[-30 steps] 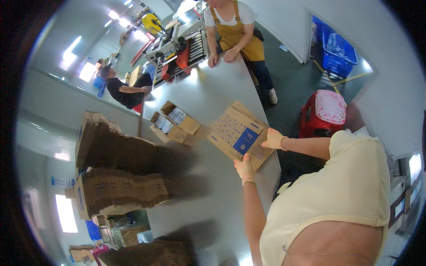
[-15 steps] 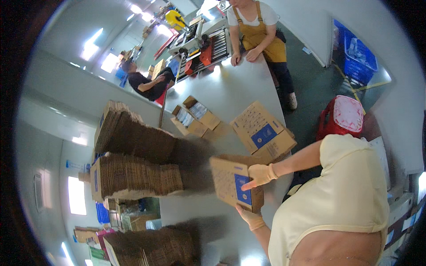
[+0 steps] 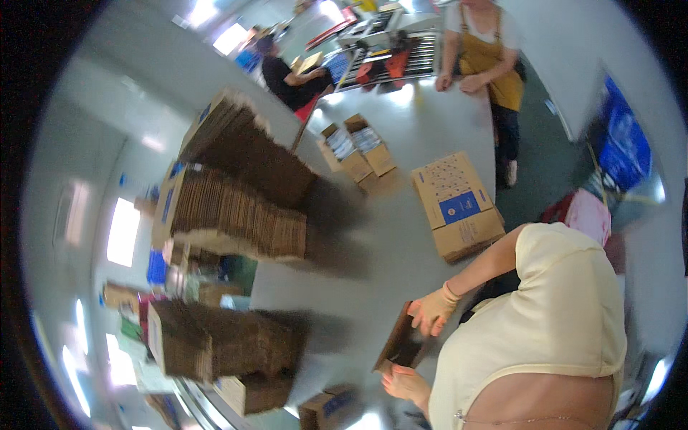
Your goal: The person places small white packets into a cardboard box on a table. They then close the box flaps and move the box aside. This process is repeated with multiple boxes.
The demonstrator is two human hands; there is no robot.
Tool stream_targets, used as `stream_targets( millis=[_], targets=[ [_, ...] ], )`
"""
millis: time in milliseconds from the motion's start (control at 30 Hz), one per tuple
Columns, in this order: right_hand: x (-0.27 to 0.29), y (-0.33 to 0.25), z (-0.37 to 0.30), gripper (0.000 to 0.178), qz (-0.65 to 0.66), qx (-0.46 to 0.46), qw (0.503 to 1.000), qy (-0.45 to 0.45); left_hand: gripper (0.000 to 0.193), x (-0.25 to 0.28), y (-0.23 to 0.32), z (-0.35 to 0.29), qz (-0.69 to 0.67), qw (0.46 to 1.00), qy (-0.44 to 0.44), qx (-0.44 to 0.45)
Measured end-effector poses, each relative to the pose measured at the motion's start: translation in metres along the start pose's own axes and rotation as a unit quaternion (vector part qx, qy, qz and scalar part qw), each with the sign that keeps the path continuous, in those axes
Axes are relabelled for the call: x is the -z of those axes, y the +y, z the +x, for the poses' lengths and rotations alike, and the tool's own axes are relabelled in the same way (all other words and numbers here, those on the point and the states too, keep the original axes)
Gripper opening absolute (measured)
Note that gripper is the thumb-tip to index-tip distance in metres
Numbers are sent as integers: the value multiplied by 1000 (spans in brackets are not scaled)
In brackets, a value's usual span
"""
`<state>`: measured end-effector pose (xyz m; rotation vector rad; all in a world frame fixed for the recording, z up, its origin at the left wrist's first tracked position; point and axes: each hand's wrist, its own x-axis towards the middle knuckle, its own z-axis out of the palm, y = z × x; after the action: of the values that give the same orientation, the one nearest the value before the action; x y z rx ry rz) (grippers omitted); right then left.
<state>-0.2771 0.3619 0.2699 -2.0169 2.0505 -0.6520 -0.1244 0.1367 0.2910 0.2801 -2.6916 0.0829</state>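
A brown cardboard box (image 3: 395,341) is between my hands, low over the near side of the grey table (image 3: 337,287). It is turned so that its dark inside shows. My right hand (image 3: 433,309), in a pale glove, grips its upper end, fingers bent down over the edge. At the lower end my left hand (image 3: 405,385) pinches a corner, thumb and fingers on the cardboard. Beyond my right hand lies a pile of flat printed cartons (image 3: 455,204) with a blue panel. Part of the held box is hidden by my fingers.
Tall stacks of folded cartons (image 3: 236,215) line the table's far-left side, with another stack (image 3: 222,340) lower down. Two open boxes (image 3: 358,147) hold clear-wrapped items. A co-worker in a mustard apron (image 3: 489,72) stands by a roller conveyor (image 3: 423,54); a blue basket (image 3: 623,143) is right.
The box has tipped from showing its printed face to showing its dark inside. My right hand has shifted from that face to the upper end. My view has swung, moving the surroundings.
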Motion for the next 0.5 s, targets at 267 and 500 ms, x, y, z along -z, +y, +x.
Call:
stream_targets(
  millis=[267, 500],
  targets=[
    [12, -6, 18, 45, 87, -171, 957, 219, 25, 19, 28, 60, -81, 982, -136, -99],
    [21, -10, 10, 60, 43, -166, 944, 281, 35, -21, 8, 26, -221, 959, -131, 120]
  ],
)
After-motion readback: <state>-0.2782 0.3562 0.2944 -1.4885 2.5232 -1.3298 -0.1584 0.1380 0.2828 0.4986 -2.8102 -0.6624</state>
